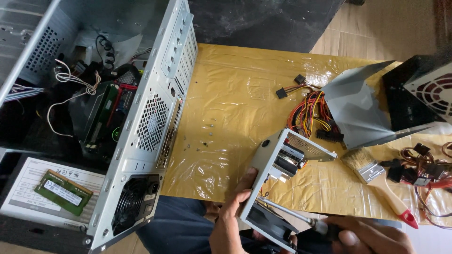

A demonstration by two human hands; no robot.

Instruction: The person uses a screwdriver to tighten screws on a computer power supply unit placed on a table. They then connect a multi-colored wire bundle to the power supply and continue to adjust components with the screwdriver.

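Screwdriver (294, 217) is gripped closed in right hand (372, 237), shaft pointed up-left into metal power supply casing (278, 183). Casing is clasped at its left edge by left hand (230, 221), low over worktop (235, 108).

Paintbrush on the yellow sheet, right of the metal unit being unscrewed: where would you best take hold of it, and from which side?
Probably by the wooden handle of the paintbrush, between the metal ferrule and the red tip. It lies flat, bristles towards upper left, handle running to lower right. Come from above, fingers across the handle: the cable bundle crowds its far side, while the side nearer the right hand looks freer.
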